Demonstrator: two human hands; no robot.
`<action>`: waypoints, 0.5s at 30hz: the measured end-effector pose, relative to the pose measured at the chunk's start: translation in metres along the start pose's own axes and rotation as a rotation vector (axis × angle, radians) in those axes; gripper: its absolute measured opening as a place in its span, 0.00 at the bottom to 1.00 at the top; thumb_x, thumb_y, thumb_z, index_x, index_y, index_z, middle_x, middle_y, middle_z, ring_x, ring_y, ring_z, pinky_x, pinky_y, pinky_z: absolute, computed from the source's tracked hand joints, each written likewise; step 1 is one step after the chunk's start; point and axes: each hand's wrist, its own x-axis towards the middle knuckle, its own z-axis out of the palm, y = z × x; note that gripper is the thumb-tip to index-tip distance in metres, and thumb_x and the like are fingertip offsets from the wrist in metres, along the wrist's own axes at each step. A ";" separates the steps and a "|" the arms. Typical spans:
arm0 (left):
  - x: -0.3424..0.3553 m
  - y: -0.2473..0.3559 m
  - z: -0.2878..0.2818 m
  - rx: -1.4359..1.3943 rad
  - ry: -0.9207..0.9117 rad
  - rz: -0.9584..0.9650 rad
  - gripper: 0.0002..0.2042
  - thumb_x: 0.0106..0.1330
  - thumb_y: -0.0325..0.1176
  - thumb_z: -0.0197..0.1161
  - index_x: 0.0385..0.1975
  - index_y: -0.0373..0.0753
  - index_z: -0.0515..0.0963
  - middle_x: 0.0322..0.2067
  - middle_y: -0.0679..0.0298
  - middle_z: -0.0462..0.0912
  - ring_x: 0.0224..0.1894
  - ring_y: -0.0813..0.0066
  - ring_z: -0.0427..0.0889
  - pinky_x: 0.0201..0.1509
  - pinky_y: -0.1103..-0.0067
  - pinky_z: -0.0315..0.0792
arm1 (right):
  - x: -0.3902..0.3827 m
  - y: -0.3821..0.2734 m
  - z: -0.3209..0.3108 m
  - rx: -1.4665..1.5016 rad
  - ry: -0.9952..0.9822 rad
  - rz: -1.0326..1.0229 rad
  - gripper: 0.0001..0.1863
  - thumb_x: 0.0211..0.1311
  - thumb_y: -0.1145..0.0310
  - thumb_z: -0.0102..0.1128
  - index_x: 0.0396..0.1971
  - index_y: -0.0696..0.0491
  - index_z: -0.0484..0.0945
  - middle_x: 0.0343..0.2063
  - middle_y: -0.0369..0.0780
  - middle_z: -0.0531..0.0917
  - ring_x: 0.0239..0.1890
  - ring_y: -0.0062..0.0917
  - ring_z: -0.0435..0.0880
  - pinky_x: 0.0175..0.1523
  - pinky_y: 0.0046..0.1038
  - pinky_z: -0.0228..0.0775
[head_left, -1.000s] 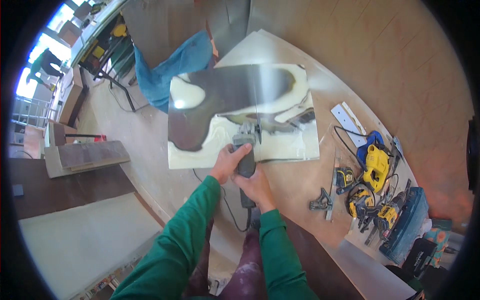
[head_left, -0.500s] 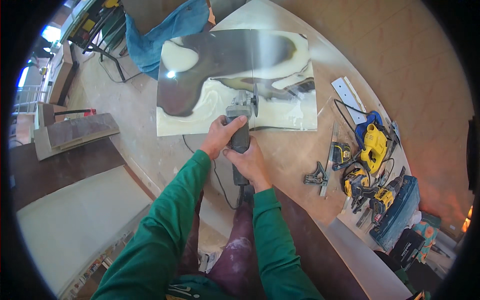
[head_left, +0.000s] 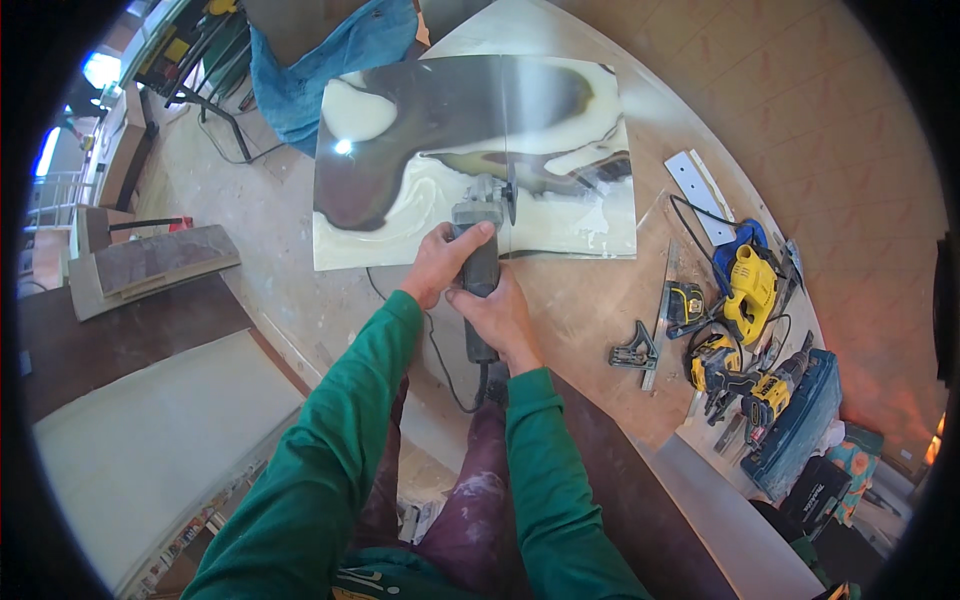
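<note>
Both my hands grip a grey angle grinder (head_left: 481,240) over a shiny mirror-like metal sheet (head_left: 420,150) that lies on a wooden workbench (head_left: 590,310). My left hand (head_left: 440,262) wraps the front of the grinder's body, near its head. My right hand (head_left: 500,315) holds the rear of the body, where the black cord (head_left: 445,370) leaves it. The grinder's disc (head_left: 510,195) stands on edge over the sheet, along a thin straight line that runs across the metal. My sleeves are green.
At the right of the bench lie a yellow jigsaw (head_left: 750,290), yellow drills (head_left: 740,375), a tape measure (head_left: 685,300), a metal square (head_left: 640,350) and a white strip (head_left: 698,195). A blue cloth (head_left: 330,50) hangs beyond the sheet. Boards (head_left: 150,265) lie on the floor at left.
The view has shifted, so the sheet sits higher and larger in the picture. My hands keep their grip on the grinder, which now stands a little farther along the line on the sheet.
</note>
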 end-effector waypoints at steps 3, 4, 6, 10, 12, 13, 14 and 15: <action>0.004 -0.001 -0.001 -0.001 0.008 -0.003 0.40 0.73 0.63 0.78 0.61 0.25 0.82 0.49 0.56 0.88 0.49 0.69 0.87 0.57 0.71 0.83 | 0.003 0.000 0.001 0.000 0.000 -0.005 0.44 0.58 0.51 0.84 0.66 0.65 0.78 0.55 0.57 0.92 0.58 0.50 0.94 0.62 0.45 0.84; 0.004 0.000 0.000 -0.003 0.005 0.000 0.40 0.73 0.63 0.78 0.61 0.25 0.82 0.49 0.56 0.88 0.49 0.69 0.87 0.57 0.71 0.83 | 0.005 0.001 0.001 0.003 0.007 -0.011 0.44 0.58 0.51 0.84 0.66 0.65 0.78 0.55 0.57 0.92 0.58 0.50 0.94 0.61 0.45 0.84; 0.005 0.003 0.001 -0.005 0.004 0.005 0.40 0.73 0.64 0.78 0.61 0.25 0.82 0.49 0.56 0.88 0.49 0.69 0.87 0.57 0.71 0.83 | 0.008 0.002 0.002 0.024 0.019 -0.026 0.38 0.58 0.55 0.84 0.62 0.64 0.81 0.50 0.50 0.92 0.53 0.38 0.93 0.58 0.39 0.84; 0.007 0.009 0.000 -0.015 -0.005 0.003 0.41 0.72 0.64 0.78 0.62 0.24 0.82 0.50 0.55 0.88 0.50 0.69 0.87 0.57 0.71 0.83 | 0.009 -0.005 0.003 -0.005 0.055 -0.043 0.35 0.58 0.57 0.84 0.60 0.63 0.83 0.48 0.45 0.92 0.50 0.31 0.92 0.56 0.36 0.83; 0.008 0.011 0.000 -0.016 0.002 0.008 0.41 0.72 0.64 0.77 0.62 0.24 0.82 0.50 0.55 0.88 0.49 0.69 0.87 0.57 0.71 0.83 | 0.014 -0.004 0.003 0.017 0.037 -0.048 0.37 0.58 0.57 0.85 0.61 0.64 0.82 0.49 0.46 0.92 0.50 0.31 0.92 0.56 0.36 0.83; 0.008 0.012 0.000 -0.015 0.004 0.004 0.42 0.72 0.65 0.77 0.62 0.24 0.82 0.50 0.55 0.88 0.49 0.69 0.87 0.57 0.71 0.83 | 0.016 -0.003 0.003 0.028 0.029 -0.051 0.38 0.59 0.57 0.85 0.62 0.65 0.81 0.49 0.46 0.92 0.50 0.32 0.92 0.56 0.36 0.83; 0.009 0.013 0.000 -0.013 0.005 0.000 0.42 0.72 0.65 0.77 0.62 0.24 0.82 0.49 0.55 0.88 0.49 0.69 0.87 0.57 0.71 0.83 | 0.017 -0.003 0.002 0.027 0.023 -0.028 0.39 0.59 0.56 0.85 0.63 0.65 0.80 0.50 0.47 0.91 0.50 0.32 0.92 0.56 0.36 0.83; 0.009 0.013 0.000 -0.012 0.007 -0.005 0.42 0.72 0.65 0.77 0.62 0.24 0.82 0.49 0.55 0.88 0.49 0.69 0.87 0.57 0.71 0.83 | 0.016 -0.006 0.001 0.027 0.017 -0.005 0.40 0.59 0.56 0.85 0.64 0.66 0.79 0.50 0.47 0.91 0.50 0.33 0.92 0.56 0.36 0.83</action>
